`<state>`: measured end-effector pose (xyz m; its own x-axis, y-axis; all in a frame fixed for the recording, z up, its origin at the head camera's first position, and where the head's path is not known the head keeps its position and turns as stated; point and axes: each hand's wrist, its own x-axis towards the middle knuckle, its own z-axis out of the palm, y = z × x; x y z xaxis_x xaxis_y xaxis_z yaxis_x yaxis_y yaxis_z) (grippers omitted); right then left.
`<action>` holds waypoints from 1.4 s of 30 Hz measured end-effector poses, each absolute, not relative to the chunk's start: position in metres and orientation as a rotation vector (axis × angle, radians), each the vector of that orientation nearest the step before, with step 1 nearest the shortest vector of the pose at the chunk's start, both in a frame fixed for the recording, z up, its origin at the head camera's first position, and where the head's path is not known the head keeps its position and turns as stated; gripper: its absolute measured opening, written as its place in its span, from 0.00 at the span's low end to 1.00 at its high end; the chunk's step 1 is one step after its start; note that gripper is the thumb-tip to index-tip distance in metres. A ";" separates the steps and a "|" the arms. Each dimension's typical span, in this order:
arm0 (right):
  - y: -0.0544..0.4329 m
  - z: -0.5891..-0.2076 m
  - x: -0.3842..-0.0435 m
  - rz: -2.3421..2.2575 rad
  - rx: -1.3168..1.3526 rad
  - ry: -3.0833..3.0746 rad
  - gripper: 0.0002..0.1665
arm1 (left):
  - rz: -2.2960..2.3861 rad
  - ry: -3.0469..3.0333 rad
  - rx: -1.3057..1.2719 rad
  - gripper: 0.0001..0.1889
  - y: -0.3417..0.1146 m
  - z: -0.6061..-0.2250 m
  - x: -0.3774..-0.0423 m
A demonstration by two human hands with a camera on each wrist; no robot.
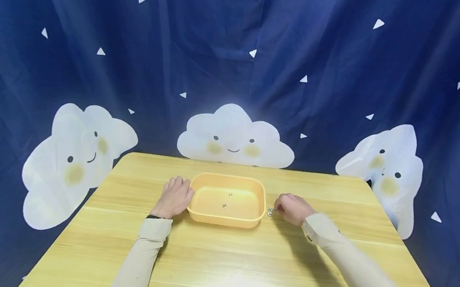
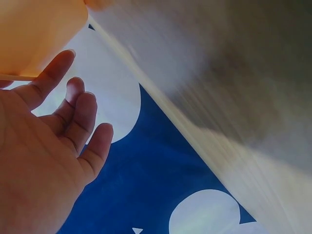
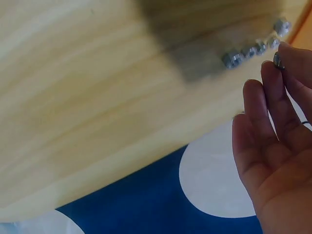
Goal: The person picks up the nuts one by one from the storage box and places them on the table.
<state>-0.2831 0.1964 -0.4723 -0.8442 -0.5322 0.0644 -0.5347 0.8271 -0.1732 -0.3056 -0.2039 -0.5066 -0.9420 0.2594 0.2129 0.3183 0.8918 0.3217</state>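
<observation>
A yellow plastic basin (image 1: 223, 220) sits on the table, with two small shiny silver pieces (image 1: 225, 206) apart on its floor. At its left end my left hand (image 1: 174, 197) holds the rim; in the left wrist view the index finger lies along the outer wall (image 2: 46, 34), the other fingers are loosely bent, and the thumb is mostly hidden. Right of the basin, my right hand (image 1: 293, 208) pinches one small silver piece (image 3: 278, 60) between thumb and index finger. Several more silver pieces (image 3: 234, 59) lie in a row beside that hand, too blurred to make out their exact shape.
The wooden table (image 1: 218, 254) has rounded far corners. Behind it hangs a dark blue curtain (image 1: 229, 68) with white clouds (image 1: 237, 132) and triangles. A bright glare spot lies on the near part of the tabletop.
</observation>
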 end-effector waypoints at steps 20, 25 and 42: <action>0.194 -0.487 -0.278 0.295 0.888 -2.971 0.17 | -0.539 -2.912 -0.439 0.15 -0.204 -0.506 -0.306; 0.195 -0.488 -0.276 0.305 0.889 -2.962 0.18 | -0.546 -2.913 -0.445 0.15 -0.204 -0.506 -0.307; 0.195 -0.493 -0.279 0.303 0.873 -2.956 0.17 | -0.547 -2.917 -0.444 0.15 -0.204 -0.506 -0.306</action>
<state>-0.2793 0.1950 -0.4931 -0.8403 -0.5333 0.0975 -0.5420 0.8221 -0.1742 -0.3065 -0.2039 -0.5057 -0.9465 0.2605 0.1903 0.3117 0.8904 0.3317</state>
